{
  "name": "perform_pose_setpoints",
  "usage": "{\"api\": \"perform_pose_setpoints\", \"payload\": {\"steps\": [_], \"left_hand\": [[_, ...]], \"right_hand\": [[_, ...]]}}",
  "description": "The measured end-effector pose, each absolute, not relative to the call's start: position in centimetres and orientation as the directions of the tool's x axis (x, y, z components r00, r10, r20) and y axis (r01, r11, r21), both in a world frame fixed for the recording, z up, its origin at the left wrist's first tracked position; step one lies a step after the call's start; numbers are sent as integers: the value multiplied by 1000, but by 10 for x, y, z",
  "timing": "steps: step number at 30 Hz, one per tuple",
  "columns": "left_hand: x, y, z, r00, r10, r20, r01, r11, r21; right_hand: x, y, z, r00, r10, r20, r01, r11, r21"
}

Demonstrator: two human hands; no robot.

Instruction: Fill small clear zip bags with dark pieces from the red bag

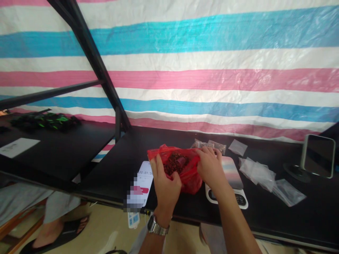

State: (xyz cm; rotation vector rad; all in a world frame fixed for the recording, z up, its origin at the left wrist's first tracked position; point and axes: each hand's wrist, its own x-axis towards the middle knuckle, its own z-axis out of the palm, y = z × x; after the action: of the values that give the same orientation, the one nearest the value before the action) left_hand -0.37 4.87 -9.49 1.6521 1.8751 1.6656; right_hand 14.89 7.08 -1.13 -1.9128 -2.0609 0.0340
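The left hand [165, 181] and the right hand [211, 167] both hold on to the red bag [191, 178], which lies long from side to side between them.

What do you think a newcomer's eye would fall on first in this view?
Most likely the pink, blue and white striped tarpaulin filling the background behind the workspace. Next would be the red plastic bag near the middle of the black table, gripped by the left hand and right hand, with dark brown pieces visible inside.
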Motion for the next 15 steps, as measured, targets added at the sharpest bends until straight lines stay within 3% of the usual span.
{"api": "perform_pose_setpoints", "payload": {"steps": [3,5,11,15], "left_hand": [[0,46,-94,-374,753,541,637,-216,740],[2,45,-91,-323,785,528,669,-205,715],[3,46,-83,-256,848,464,749,-130,650],[-1,48,-81,-179,862,474,787,-164,595]], "right_hand": [[148,77,-12,-48,939,339,941,157,-301],[150,77,-11,-110,933,343,913,231,-337],[159,62,-8,-332,943,41,835,314,-451],[162,50,-6,-334,943,12,826,298,-478]]}}
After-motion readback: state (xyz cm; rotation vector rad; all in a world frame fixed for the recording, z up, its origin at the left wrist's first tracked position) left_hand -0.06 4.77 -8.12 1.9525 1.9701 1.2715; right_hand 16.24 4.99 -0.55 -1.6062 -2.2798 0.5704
